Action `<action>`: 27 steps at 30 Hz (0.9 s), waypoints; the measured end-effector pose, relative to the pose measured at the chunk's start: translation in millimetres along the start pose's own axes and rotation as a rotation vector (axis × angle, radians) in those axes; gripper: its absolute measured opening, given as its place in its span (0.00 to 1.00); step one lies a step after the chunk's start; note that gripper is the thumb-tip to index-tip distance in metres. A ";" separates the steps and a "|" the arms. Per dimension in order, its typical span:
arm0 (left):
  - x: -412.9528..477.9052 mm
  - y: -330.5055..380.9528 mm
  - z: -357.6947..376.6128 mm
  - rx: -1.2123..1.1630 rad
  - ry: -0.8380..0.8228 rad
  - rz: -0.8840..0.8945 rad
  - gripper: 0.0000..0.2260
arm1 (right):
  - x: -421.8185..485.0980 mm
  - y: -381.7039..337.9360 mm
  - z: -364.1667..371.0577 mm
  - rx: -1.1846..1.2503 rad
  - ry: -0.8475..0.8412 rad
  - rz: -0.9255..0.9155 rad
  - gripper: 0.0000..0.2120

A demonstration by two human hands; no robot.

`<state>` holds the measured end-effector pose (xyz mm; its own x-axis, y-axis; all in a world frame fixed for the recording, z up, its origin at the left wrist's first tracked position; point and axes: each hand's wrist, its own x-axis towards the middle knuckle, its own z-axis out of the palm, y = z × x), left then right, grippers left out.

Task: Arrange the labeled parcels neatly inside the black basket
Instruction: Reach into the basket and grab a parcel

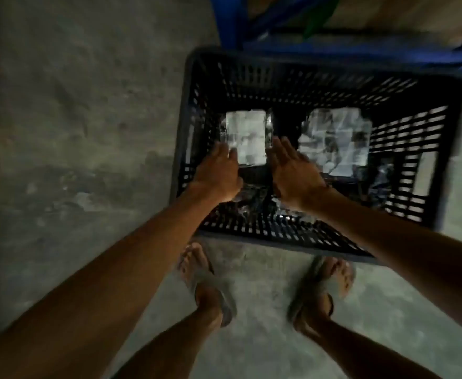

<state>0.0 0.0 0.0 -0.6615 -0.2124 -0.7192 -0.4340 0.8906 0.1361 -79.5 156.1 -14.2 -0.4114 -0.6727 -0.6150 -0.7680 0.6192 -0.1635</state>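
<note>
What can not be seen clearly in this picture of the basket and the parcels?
- Print on the left parcel label and the right parcel label: head view, motion blur.
- Parcels at the near side of the black basket: dark, partly covered by the left hand and right hand.
- Blue frame: cut by the top edge.

Basket (317,75): on floor (74,132), ahead of both feet. Inside: one parcel (246,138) toward left wall, another (336,140) toward right (more lie nearer, blurred). Shelf frame (333,47) behind.
</note>
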 end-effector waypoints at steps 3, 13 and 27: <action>59.8 -13.2 30.7 0.148 0.047 -0.060 0.45 | 58.2 4.5 43.0 -0.094 0.118 0.000 0.43; 129.0 -16.7 95.3 0.390 0.206 -0.133 0.30 | 126.9 5.0 101.5 -0.257 0.270 -0.033 0.30; 74.9 -23.1 -0.3 0.276 0.098 0.054 0.31 | 101.2 47.0 34.3 0.082 0.382 -0.364 0.27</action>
<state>-39.7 -36.6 -56.8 -0.7409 -0.1876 -0.6449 -0.2227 0.9745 -0.0276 -140.4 131.0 -110.5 -0.2870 -0.9399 -0.1848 -0.8596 0.3378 -0.3834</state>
